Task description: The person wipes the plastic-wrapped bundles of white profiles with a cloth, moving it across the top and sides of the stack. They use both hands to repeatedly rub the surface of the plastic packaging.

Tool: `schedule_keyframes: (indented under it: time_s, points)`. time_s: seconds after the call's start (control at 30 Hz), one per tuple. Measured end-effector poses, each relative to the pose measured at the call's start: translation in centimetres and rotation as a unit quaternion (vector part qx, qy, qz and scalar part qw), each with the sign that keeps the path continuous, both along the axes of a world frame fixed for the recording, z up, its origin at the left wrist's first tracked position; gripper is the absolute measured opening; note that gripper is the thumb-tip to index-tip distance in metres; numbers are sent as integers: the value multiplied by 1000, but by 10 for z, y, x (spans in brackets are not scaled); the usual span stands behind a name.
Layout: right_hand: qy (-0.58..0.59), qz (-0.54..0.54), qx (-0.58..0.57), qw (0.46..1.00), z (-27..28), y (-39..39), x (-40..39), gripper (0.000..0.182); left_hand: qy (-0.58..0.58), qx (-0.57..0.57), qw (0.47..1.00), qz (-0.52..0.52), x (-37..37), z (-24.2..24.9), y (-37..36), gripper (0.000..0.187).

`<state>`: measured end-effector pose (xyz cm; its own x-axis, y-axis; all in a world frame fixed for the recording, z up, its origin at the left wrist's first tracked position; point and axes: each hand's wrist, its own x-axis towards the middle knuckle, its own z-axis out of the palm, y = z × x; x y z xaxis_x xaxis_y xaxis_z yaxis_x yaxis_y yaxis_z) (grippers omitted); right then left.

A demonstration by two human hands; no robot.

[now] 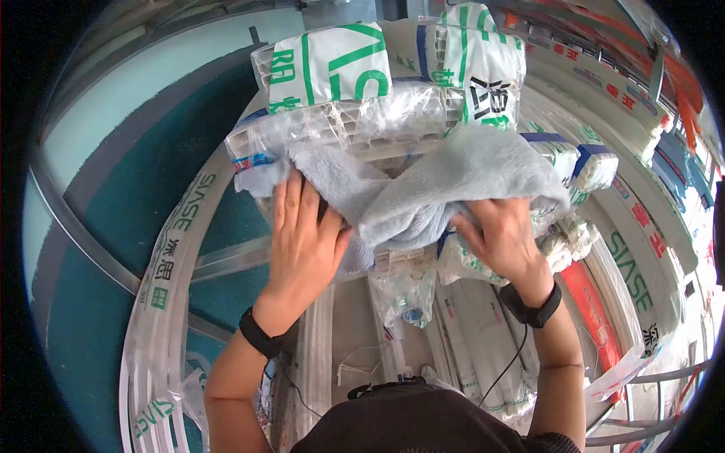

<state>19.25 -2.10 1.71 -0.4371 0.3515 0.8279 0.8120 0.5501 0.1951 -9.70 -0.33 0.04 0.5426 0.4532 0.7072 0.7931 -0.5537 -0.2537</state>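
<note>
A grey fluffy cloth (483,162) lies bunched and folded over the front of a stack of plastic-wrapped white profiles (332,124). My left hand (306,238) rests on the cloth's left part, back of the hand up, its fingers stretched out and slightly apart. On the right side my right hand (502,234) has its fingers under or behind a fold of the cloth, with the thumb pointing left along the lower edge. Those fingertips are partly hidden by the fabric. Each wrist wears a black band.
White and green wrapped bundles (325,68) lie on top of the stack. Long wrapped profiles (177,234) run along the left, and more (634,264) along the right beside a red strip (593,309). Below the cloth hangs clear plastic wrap (408,291). Metal bars curve at the lower right.
</note>
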Motion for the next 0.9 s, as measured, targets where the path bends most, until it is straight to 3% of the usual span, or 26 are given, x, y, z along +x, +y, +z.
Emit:
schedule_keyframes:
  time_s: [0.13, 0.27, 0.6, 0.9]
  points:
    - [75, -51, -5, 996, 24, 44, 2, 62, -29, 73, 995, 56, 16, 35, 15, 56]
    - [79, -120, 77, 987, 44, 69, -9, 71, -36, 123, 987, 93, 26, 47, 31, 67]
    - [93, -168, 89, 977, 27, 65, -11, 66, -23, 124, 987, 103, 29, 44, 31, 58]
    - [46, -128, 68, 988, 5, 48, -6, 56, -7, 74, 994, 78, 27, 21, 21, 57]
